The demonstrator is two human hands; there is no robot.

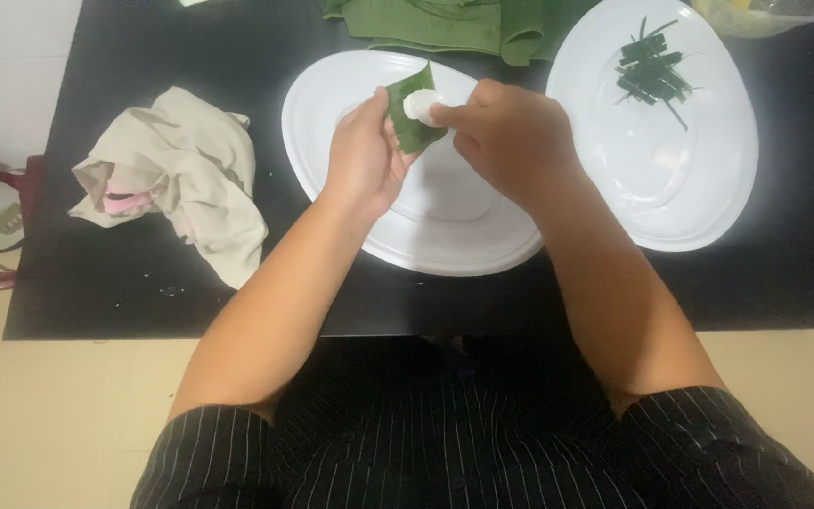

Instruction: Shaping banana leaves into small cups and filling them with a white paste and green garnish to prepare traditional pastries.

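Green leaf piece [414, 121] is gripped in my left hand [362, 160] over the white plate [332, 104], while my right hand [511, 141] fingers pinch a white lump [418, 104] on it.

Leaf piece [414, 121] in your left hand [362, 160]: dark green.
Lump [419, 104] under your right hand [511, 141]: white.
Plates [332, 104] and [708, 170]: plain white.
Leaf strips [652, 71]: dark green.
Folded leaves [454, 24]: green.
Table [143, 47]: black.
Cloth [181, 170]: beige, with pink showing.
Your sleeves [209, 462]: black with thin white pinstripes.
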